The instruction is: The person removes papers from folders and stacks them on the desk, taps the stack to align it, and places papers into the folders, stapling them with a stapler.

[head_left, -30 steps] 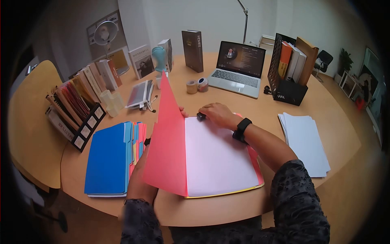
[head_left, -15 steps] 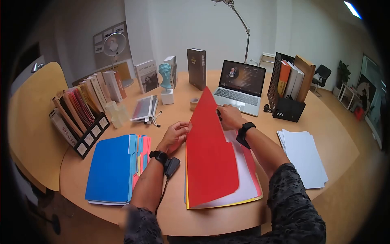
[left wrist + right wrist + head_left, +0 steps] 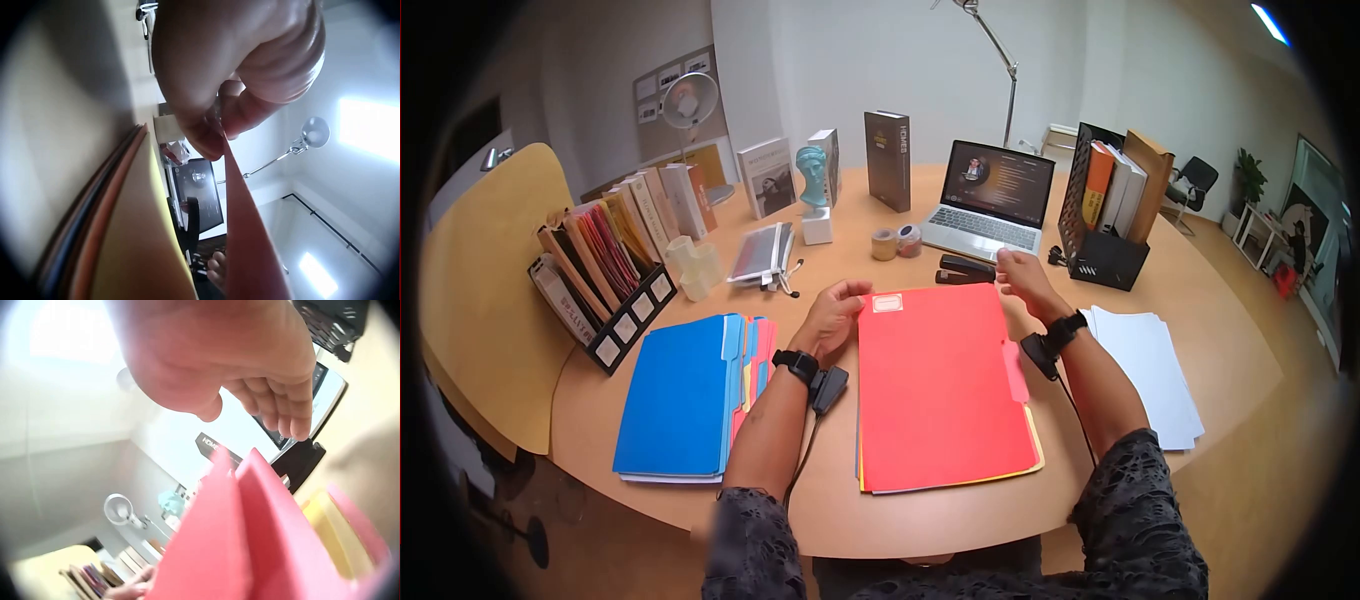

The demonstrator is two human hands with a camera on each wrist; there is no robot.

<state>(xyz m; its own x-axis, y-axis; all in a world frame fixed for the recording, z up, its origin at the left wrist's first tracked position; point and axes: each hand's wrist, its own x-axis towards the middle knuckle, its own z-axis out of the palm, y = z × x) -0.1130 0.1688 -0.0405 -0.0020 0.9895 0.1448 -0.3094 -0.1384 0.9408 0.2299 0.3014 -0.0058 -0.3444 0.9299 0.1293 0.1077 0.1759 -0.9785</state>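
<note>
A red folder [image 3: 940, 390] with a small label [image 3: 887, 303] at its upper left corner lies over a stack with yellow edges in front of me. At its upper left edge is my left hand [image 3: 833, 318], and in the left wrist view thumb and finger pinch the red folder [image 3: 240, 219] above the yellow one [image 3: 140, 231]. My right hand [image 3: 1027, 282] hovers by the upper right corner, fingers relaxed and holding nothing. Just behind the folder's top edge, a black stapler [image 3: 968, 266] lies on the table.
A blue folder stack [image 3: 670, 400] lies left, white paper sheets [image 3: 1150, 380] right. Behind stand tape rolls [image 3: 884, 244], a laptop [image 3: 985, 232], a teal bust [image 3: 812, 178] and a black file holder [image 3: 1112, 262]. A file rack [image 3: 615, 325] stands far left.
The red cover, raised earlier, has come down over the white sheets. My right hand has let go of the stapler and moved to the right. My left hand has come into view at the left edge.
</note>
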